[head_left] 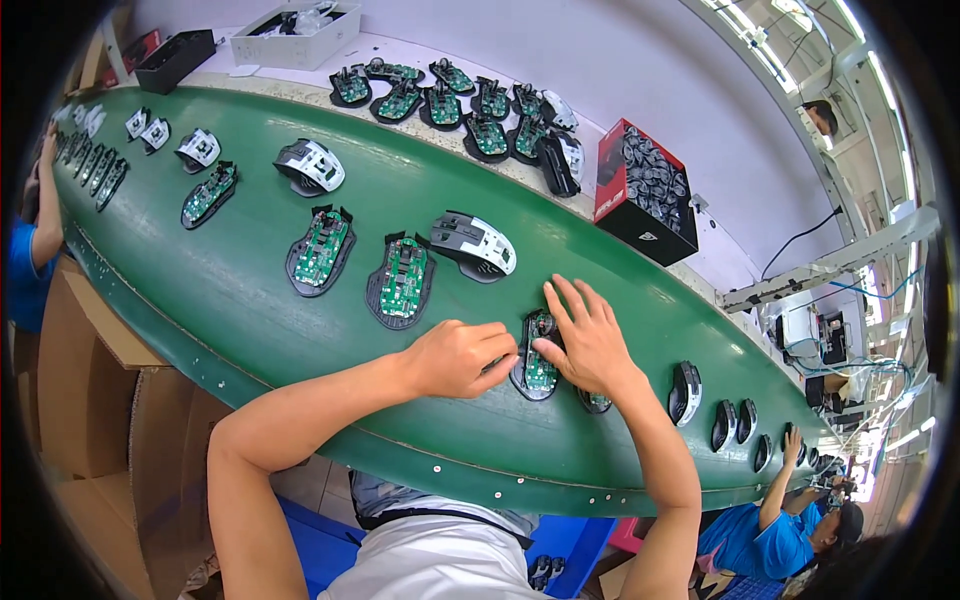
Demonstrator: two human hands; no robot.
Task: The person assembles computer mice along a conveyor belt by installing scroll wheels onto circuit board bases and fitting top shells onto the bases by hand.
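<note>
My left hand is closed in a pinch beside an open computer mouse base with a green circuit board. What its fingertips hold, if anything, is too small to make out. My right hand lies over the right side of that base, fingers stretched out and thumb against the board. Partly under my right palm and wrist sits another mouse base. To the left on the belt are two more bases, a nearer one and a farther one. Beyond them rests a white and grey mouse top shell.
The green conveyor belt carries more shells and bases both ways. Several mouse bases crowd the back ledge, near a red and black box of small dark parts. A white bin stands far left. Co-workers in blue sit at both ends; a cardboard box stands left.
</note>
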